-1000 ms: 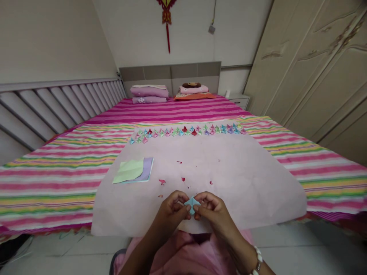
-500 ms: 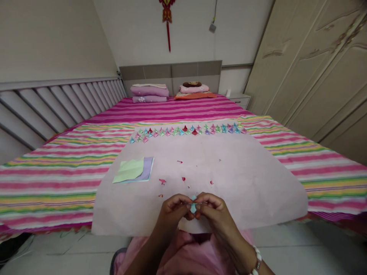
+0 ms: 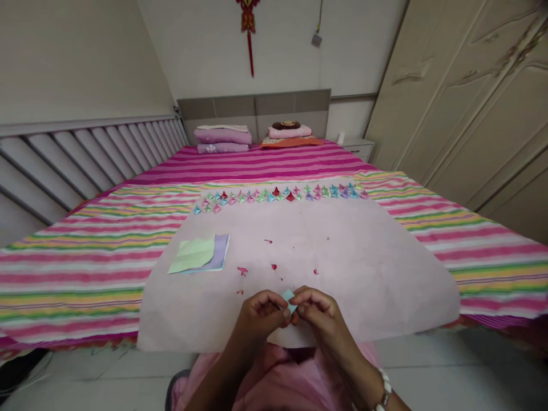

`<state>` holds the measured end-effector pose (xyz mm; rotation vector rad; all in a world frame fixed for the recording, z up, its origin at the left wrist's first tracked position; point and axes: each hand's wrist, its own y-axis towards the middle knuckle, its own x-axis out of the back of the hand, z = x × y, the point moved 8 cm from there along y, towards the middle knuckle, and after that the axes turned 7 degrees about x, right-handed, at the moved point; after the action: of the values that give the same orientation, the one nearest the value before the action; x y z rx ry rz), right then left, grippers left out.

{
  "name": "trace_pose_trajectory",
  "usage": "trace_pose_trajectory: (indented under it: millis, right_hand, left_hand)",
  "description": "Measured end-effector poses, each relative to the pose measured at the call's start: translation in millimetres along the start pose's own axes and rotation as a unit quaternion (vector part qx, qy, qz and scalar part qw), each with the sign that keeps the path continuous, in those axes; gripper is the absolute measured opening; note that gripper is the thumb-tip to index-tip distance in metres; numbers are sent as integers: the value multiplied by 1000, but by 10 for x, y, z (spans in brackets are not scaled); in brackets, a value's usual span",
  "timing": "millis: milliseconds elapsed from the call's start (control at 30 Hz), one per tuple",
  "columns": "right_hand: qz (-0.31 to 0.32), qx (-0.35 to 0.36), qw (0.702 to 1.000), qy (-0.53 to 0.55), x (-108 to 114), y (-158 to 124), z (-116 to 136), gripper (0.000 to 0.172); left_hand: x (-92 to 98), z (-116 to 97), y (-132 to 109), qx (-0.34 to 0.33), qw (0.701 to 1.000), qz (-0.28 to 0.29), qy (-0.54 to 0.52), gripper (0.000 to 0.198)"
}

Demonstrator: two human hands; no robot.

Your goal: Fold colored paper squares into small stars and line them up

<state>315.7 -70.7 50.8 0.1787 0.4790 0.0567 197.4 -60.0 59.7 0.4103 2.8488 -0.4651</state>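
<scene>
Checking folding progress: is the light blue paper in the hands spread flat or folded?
Folded. The light blue paper shows only as a small angular piece pinched between the left hand and right hand, above the pink sheet.

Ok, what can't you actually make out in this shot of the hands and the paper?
- Blue paper piece, head view: mostly covered by the fingers of the left hand and right hand; its folded shape is unclear.
- Folded pieces in the far row: too small to tell their form or count.
- Red scraps on the pink sheet: too tiny to identify.
- Wall ornament: cut off by the top edge.
</scene>
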Motion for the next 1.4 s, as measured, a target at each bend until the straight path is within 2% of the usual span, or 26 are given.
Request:
trace_pose_trajectory:
  millis: [67,133,233,367,500,667,767,867,1033,1100,1200,1300,1400]
  right_hand:
    - [-8,-4,1000,-5,9,1,-3,12]
    - [-27,-9,1000,-10,25,9,-7,26]
    - [-31,-18,999,-17,10,23,-12,39]
    - [-42,-12,998,-42,23,34,29,36]
    - [-55,-6,997,-52,38,38,69,37]
    - [-59,-18,997,-47,48,33,52,42]
    - [-56,-25,998,-32,45,29,28,49]
    - [-68,-21,997,-26,61,29,25,52]
    - [-111,12,992,-51,128,27,86,53]
    - [-94,16,995,-41,104,33,98,51]
    - [-28,10,1000,5,12,44,101,51]
    - [3,-12,999,41,-28,30,90,51]
    - [25,-60,996,56,-83,-11,30,41]
  left_hand:
    - [-16,6,5,-7,1000,15,0,18]
    - [-26,25,13,-12,1000,26,-3,21]
    - [-3,58,32,-14,1000,15,-13,30]
    - [27,88,52,8,1000,-3,-19,42]
    - [18,77,38,32,999,1,44,29]
    - [104,11,23,6,995,-41,92,33]
    - [130,11,34,-9,995,-51,89,34]
    - [126,80,53,2,998,-53,41,33]
    - [27,259,71,55,998,-17,6,31]
    - [18,250,64,49,999,-13,-12,31]
    - [-15,234,36,74,991,21,-107,27]
    - [-136,261,-36,145,961,106,-212,21]
    - [-269,327,-133,207,916,186,-287,16]
